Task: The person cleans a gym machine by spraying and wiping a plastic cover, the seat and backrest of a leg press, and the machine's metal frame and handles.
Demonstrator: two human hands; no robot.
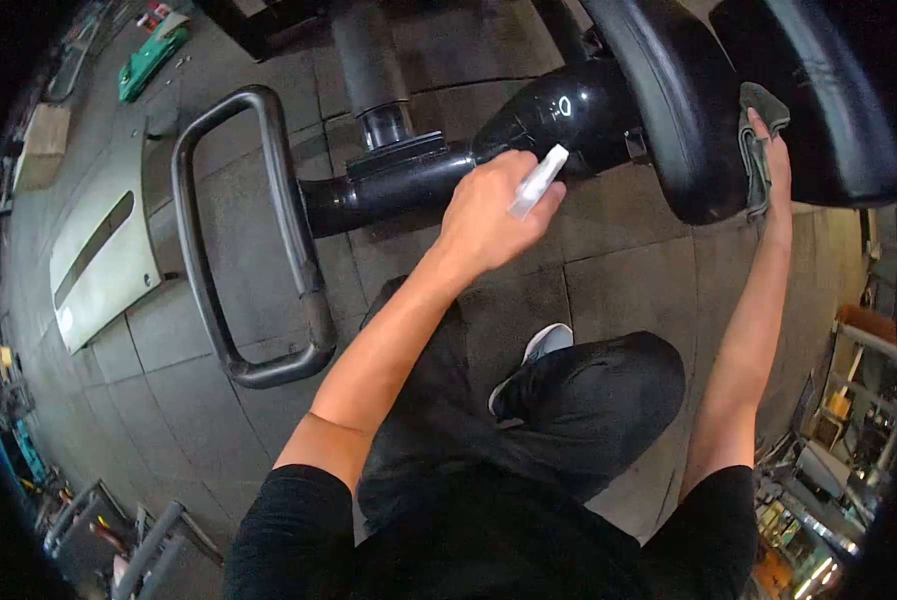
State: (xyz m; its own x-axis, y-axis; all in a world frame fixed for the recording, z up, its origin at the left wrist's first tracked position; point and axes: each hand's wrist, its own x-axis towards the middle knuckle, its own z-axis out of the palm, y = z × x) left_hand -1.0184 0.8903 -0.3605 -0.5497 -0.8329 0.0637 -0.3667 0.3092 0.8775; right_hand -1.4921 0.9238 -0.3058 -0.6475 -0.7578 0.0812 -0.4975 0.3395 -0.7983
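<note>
My left hand (494,212) is closed around a spray bottle whose white trigger head (540,181) sticks out past the fingers. The bottle's body is hidden beneath the hand. It is held over the glossy black frame (409,185) of a gym machine. On the far right, my right hand (775,160) grips a folded dark grey cloth (759,135). The cloth lies against the side of a black padded cushion (669,110), in the gap beside a second black cushion (829,90).
A black loop-shaped handle (294,230) stands out from the frame at left. Beyond it is a pale slotted panel (104,260) on the dark tiled floor (609,270). A green object (154,62) lies at the upper left. Cluttered equipment (819,470) lines the right edge.
</note>
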